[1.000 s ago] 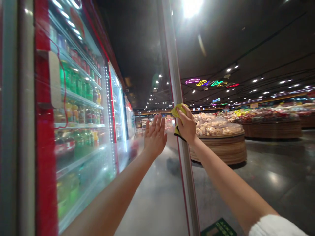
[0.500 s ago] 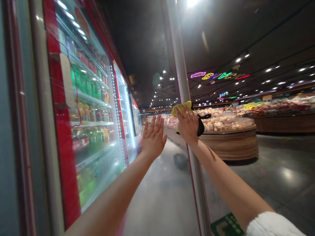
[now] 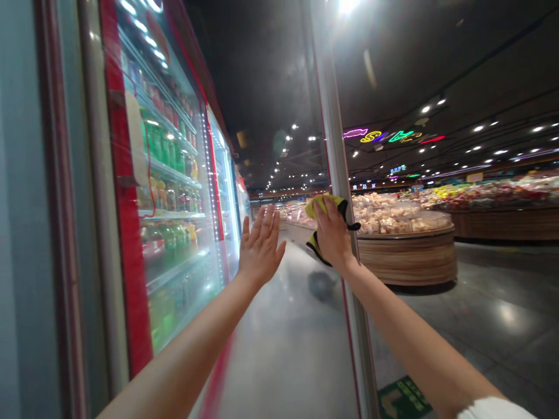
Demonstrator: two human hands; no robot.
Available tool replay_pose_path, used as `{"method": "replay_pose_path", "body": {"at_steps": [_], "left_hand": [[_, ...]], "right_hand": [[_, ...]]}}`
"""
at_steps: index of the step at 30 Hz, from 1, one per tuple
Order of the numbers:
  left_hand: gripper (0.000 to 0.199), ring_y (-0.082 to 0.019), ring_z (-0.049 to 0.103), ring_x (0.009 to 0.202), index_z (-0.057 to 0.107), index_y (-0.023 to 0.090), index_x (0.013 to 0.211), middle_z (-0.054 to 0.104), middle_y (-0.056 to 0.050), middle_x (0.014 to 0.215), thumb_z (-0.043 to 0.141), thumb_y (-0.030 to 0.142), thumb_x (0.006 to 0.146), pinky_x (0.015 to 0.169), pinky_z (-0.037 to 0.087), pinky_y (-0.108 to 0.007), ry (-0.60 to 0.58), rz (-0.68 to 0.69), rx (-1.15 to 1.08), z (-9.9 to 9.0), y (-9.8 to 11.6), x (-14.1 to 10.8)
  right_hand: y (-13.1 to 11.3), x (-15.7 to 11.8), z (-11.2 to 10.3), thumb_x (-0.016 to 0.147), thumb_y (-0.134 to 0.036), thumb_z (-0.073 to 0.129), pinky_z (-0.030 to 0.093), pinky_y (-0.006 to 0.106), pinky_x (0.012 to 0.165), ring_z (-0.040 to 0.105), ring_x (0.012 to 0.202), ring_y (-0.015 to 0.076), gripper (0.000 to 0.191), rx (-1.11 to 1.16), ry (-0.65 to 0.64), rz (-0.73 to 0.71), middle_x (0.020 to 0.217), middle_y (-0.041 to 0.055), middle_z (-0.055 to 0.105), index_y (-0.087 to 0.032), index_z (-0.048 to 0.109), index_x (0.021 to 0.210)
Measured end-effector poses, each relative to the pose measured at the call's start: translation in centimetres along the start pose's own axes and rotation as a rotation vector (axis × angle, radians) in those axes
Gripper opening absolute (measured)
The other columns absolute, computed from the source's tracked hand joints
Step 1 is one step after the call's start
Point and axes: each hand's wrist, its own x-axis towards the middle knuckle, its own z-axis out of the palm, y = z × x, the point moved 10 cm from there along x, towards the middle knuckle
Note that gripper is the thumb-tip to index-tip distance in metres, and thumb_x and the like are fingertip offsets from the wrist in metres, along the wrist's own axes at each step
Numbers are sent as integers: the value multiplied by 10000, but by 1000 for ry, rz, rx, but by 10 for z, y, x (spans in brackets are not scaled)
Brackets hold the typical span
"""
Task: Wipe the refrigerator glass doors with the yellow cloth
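My left hand (image 3: 261, 247) lies flat with its fingers stretched out, palm against the clear glass pane (image 3: 283, 331) of a swung-out door. A yellow cloth (image 3: 315, 206) with black edging and a black loop is under my right hand (image 3: 334, 235), whose fingers press it onto the glass beside the door's silver metal frame (image 3: 339, 145). Part of the cloth hangs out below the fingers. Both arms reach forward, with a white sleeve (image 3: 491, 409) showing at the right elbow.
Lit drink coolers with red frames (image 3: 131, 279) line the left side, their shelves full of green bottles (image 3: 163, 145) and other drinks. Beyond the door to the right stands a wood-sided display stand (image 3: 406, 259) heaped with packaged goods. A green floor sign (image 3: 404, 398) lies below.
My right hand and the cloth have slid down and off the metal frame onto the glass beside it. My left hand appears slightly further left. The door frame and coolers have shifted rightward in view.
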Motion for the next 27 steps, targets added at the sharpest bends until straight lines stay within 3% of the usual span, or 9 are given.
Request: {"method": "replay_pose_path", "body": {"at_steps": [3, 6, 8, 10, 13, 16, 19, 23, 27], "left_hand": [[774, -275, 116, 1599, 107, 166, 1657, 210, -127, 1708, 482, 338, 1002, 1309, 37, -550, 18, -5, 0, -5, -7, -2], [781, -282, 133, 1597, 101, 156, 1656, 211, -140, 1707, 488, 340, 1004, 1307, 63, -548, 36, -5, 6, -8, -11, -4], [777, -287, 156, 1593, 102, 158, 1656, 222, -144, 1704, 489, 340, 1007, 1305, 91, -543, 49, -3, 14, -10, -14, -8], [773, -288, 167, 1590, 98, 164, 1657, 230, -142, 1702, 484, 340, 1012, 1303, 118, -535, 58, 9, 17, -12, -17, -13], [773, -278, 156, 1593, 68, 173, 1659, 232, -139, 1702, 471, 339, 1020, 1302, 134, -524, 66, 39, 18, -15, -24, -21], [780, -268, 140, 1596, 33, 184, 1659, 222, -131, 1705, 462, 337, 1025, 1305, 116, -524, 68, 49, 18, -19, -32, -27], [789, -274, 125, 1598, 38, 185, 1659, 201, -126, 1712, 471, 349, 1020, 1307, 101, -532, 55, 18, 18, -20, -40, -31], [785, -283, 147, 1594, 63, 172, 1659, 227, -130, 1707, 475, 357, 1017, 1307, 99, -537, 41, -19, 36, -20, -45, -38], [761, -281, 162, 1592, 91, 135, 1655, 279, -144, 1690, 459, 348, 1024, 1305, 121, -518, 33, -12, 77, -21, -46, -50]], "right_hand": [[-5, 57, -5, 991, -118, 397, 373, 488, 1202, 357, 1512, 293, 531, 39, 64, 90, 1615, 191, 413, -109, 486, 1514], [-31, 81, -8, 1015, -218, 429, 351, 547, 1204, 348, 1512, 324, 501, 84, 119, 77, 1611, 187, 420, -133, 504, 1503], [-52, 69, -6, 1027, -244, 434, 350, 532, 1210, 351, 1517, 307, 488, 85, 104, -33, 1610, 162, 433, -170, 508, 1503], [-68, 40, -4, 1022, -206, 436, 355, 494, 1216, 351, 1524, 271, 489, 70, 54, -187, 1615, 129, 441, -206, 510, 1505], [-62, -5, -4, 990, -144, 451, 365, 465, 1216, 382, 1510, 243, 510, 57, -5, -336, 1603, 89, 470, -241, 542, 1482], [-27, -13, -13, 987, -153, 446, 402, 467, 1182, 434, 1476, 255, 485, 49, 86, -204, 1565, 105, 517, -227, 580, 1448], [-14, 8, -12, 984, -155, 442, 415, 479, 1160, 426, 1478, 275, 488, 25, 155, 15, 1573, 122, 500, -209, 577, 1450], [-58, 28, 4, 1010, -228, 469, 380, 491, 1170, 368, 1507, 282, 498, 13, 114, 103, 1629, 99, 425, -256, 517, 1505], [-114, -1, 7, 1016, -229, 482, 364, 488, 1178, 387, 1495, 266, 474, 86, 101, -125, 1594, 76, 479, -290, 544, 1482]]}}
